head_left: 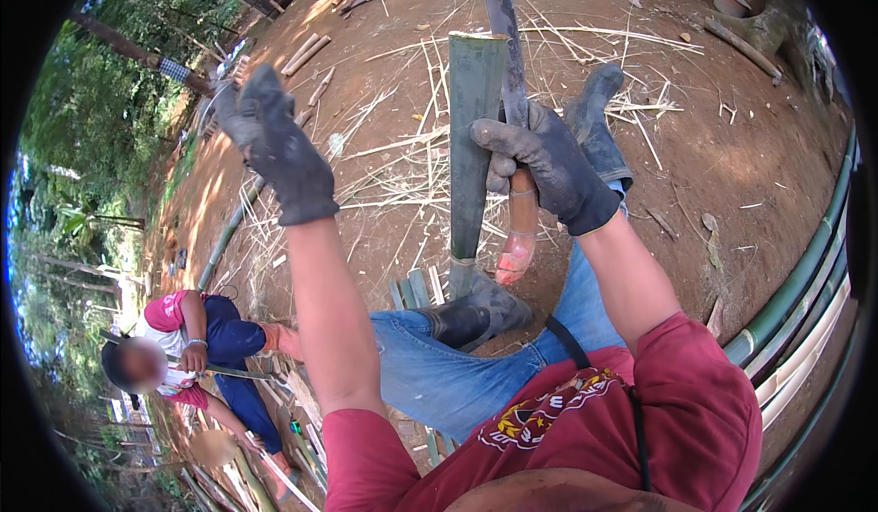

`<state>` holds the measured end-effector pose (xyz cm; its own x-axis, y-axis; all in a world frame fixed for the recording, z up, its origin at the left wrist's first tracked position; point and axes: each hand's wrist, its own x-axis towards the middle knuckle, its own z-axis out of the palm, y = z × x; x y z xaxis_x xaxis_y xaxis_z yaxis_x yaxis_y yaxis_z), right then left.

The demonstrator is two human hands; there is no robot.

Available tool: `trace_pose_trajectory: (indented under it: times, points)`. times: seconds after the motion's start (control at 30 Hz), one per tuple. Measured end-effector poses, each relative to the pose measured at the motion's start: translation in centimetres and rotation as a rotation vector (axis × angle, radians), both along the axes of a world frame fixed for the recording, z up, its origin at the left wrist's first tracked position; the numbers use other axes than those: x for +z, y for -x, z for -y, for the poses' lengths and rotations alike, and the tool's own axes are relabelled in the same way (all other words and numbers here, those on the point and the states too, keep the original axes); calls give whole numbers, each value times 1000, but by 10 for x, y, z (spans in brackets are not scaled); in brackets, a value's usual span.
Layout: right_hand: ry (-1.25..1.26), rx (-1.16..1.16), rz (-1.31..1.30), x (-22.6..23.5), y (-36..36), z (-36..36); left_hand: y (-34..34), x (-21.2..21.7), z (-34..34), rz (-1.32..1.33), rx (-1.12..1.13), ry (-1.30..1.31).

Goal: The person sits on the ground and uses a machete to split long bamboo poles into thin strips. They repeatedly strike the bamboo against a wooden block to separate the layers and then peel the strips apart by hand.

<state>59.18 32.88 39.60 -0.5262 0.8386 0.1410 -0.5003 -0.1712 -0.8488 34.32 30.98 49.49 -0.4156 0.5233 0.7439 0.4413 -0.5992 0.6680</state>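
My left hand [285, 160], in a dark grey work glove, is raised at the left with its fingers apart and nothing in it. My right hand [560, 166], gloved the same way, is closed round a machete [523, 203] near where handle and blade meet. The dark blade points up and away; the wooden handle, reddish at its end, hangs down. Against the blade's left side stands a wide split piece of green bamboo [468, 146], and my right thumb lies over its edge. Its lower end is by my boot.
Thin bamboo slivers [402, 151] litter the dirt ground. My rubber boots [594, 123] stand either side of the bamboo piece. Long green bamboo poles [796, 297] lie at the right. At the lower left another person [206, 347] sits holding a long blade, beside more split bamboo.
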Motion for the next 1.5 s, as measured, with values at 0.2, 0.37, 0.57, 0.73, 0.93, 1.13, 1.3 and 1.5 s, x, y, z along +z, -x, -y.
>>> trace_pose_trajectory:
  times: [0.2, 0.37, 0.57, 0.73, 0.93, 1.13, 1.3, 1.5]
  points:
    - [-35, -55, -9, -3, 4, -7, -85, -52, 28, -410, -443, 640]
    - [39, -165, -210, 5, -2, -6, -81, -62, 23, -275, -425, 778]
    - [-34, -417, -376, 7, -26, -34, -73, -61, 22, -252, -398, 715]
    - [-55, -358, -261, -2, -31, -19, -68, -57, 25, -172, -452, 699]
    - [-47, -303, -277, -11, -33, -22, -69, -47, 31, -112, -434, 631]
    - [-9, -341, -211, -47, -49, -22, 33, -5, 18, -153, -367, -201]
    - [68, -534, -56, -119, -73, -11, 293, -5, 126, 286, 190, -325]
    - [270, -412, -255, -157, -87, -10, 288, -115, 228, -559, 1636, 872]
